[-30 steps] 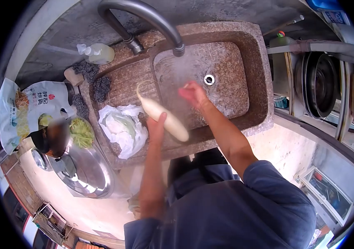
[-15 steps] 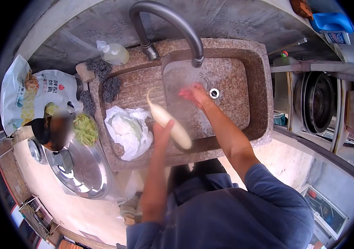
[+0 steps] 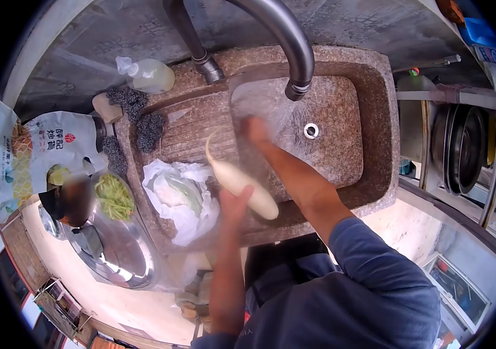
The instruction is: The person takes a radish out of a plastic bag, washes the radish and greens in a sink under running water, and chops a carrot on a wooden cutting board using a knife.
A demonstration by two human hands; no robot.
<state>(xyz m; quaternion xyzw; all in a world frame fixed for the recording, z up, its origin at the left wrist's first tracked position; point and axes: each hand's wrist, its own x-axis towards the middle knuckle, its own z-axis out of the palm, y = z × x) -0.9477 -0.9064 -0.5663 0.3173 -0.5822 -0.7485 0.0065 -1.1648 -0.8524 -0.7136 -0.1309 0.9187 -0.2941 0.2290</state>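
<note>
A long white radish [image 3: 246, 189] lies slanted above the lower edge of the stone sink [image 3: 370, 134], its thin root pointing up and left. My left hand [image 3: 235, 203] is wrapped round its thick part. In the basin's left part is my right hand [image 3: 255, 129], smeared by motion; its fingers cannot be made out. Water sprays from the curved faucet [image 3: 299, 87] to the right of this hand. Left of the radish, a white plastic bag [image 3: 185, 200] with a pale green vegetable inside rests on the sink's ribbed side.
A soap bottle [image 3: 152, 75], dark scouring pads [image 3: 150, 131] and a stone [image 3: 107, 108] are at the upper left. Sliced green vegetable [image 3: 114, 196] sits by a metal lid [image 3: 134, 256]. A printed bag [image 3: 50, 139] stands farther left. Pans [image 3: 466, 148] fill a rack at right.
My right hand has moved left, away from the drain. My left hand still holds the radish. The view has shifted, and the faucet appears larger and farther right.
</note>
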